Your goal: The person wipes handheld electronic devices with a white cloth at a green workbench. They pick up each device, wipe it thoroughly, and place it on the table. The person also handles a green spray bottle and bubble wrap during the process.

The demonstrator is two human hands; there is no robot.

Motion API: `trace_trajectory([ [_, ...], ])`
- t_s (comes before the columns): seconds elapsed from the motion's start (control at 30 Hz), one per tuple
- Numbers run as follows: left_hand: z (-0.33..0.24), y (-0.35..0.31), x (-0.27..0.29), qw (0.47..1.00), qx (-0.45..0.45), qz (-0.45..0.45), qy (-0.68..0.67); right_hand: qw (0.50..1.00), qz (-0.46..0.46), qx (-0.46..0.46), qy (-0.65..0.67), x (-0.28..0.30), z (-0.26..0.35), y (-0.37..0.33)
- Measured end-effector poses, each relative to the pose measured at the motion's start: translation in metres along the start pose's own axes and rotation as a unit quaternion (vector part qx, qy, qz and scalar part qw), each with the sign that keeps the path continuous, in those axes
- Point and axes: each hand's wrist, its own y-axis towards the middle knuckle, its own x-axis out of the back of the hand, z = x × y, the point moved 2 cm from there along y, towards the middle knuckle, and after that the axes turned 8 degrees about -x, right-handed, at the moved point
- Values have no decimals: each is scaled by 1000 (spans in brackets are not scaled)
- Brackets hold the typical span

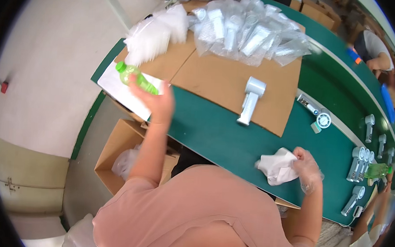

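Note:
My left hand [155, 103] is at a green-capped clear green plastic bottle [144, 83] on a white sheet [114, 83]. Its fingers overlap the bottle's side, while the thumb stands apart from it with a gap between. A little motion blur softens this hand. In a thin clear plastic glove, my right hand [307, 168] pinches the edge of a crumpled white cloth [278, 166] over the green table. Beyond it a pale blue handheld fan [252, 99] lies on a flattened cardboard sheet [209, 76].
Bagged fans [244, 31] and a stack of white pouches [158, 33] cover the far cardboard. Several more fans [358, 162] stand at the right by a second green bottle [377, 170]. An open carton [114, 150] sits below left. Other people work at the right [376, 53].

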Motion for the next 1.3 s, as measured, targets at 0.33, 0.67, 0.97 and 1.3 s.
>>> trace_trajectory([
  [0.33, 93, 24, 18, 943, 239, 162, -166, 902, 18, 93, 420, -13, 39, 3],
  [0.67, -89, -20, -61, 537, 269, 633, -488, 793, 47, 118, 595, -35, 50, 66],
  [0.97, -164, -114, -101, 231, 483, 741, -406, 729, 6, 163, 665, -26, 23, 86],
  [1.3, -179, -128, -95, 276, 542, 680, -410, 834, -180, 138, 503, -29, 20, 79],
])
